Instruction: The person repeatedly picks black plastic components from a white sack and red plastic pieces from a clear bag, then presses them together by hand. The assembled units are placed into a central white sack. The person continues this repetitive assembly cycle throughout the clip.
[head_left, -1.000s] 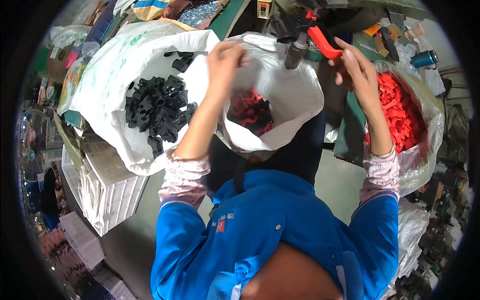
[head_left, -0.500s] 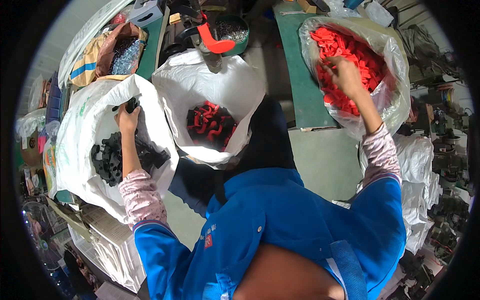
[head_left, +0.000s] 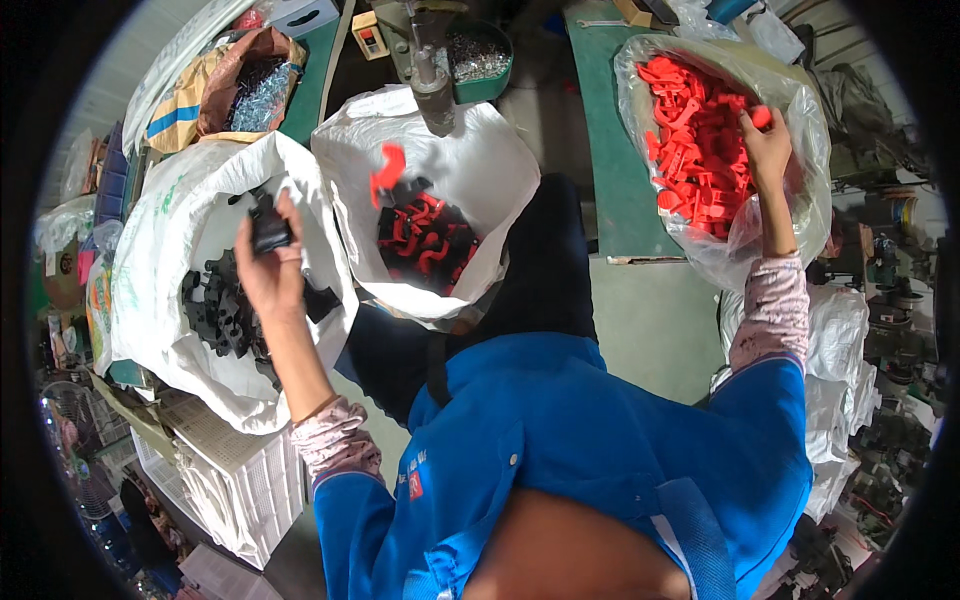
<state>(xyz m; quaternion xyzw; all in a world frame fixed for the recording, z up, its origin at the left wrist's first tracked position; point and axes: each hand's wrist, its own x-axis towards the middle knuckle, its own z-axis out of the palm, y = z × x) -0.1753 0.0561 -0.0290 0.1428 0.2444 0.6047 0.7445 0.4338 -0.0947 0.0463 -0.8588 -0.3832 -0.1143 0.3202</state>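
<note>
My left hand [head_left: 270,268] is closed on a black plastic part [head_left: 270,230] above the white sack [head_left: 165,270] on the left, where a pile of black plastic parts [head_left: 215,310] lies. My right hand [head_left: 768,158] pinches a red plastic part [head_left: 762,117] at the right side of a clear plastic bag [head_left: 800,210] full of red curved pieces [head_left: 690,140]. In the middle white sack [head_left: 500,190], a blurred red-and-black assembly [head_left: 388,172] is in the air above a heap of red-and-black pieces [head_left: 430,240].
A metal machine column [head_left: 432,95] stands over the middle sack's far rim. Beside it is a green bin [head_left: 482,90] of small metal pieces. A brown paper bag [head_left: 215,95] holds metal fasteners at the far left. Green bench tops [head_left: 615,150] flank the sacks.
The red-and-black assembly has dropped from the machine into the middle sack. My left hand has lifted a black part. My right hand has moved right with a red part.
</note>
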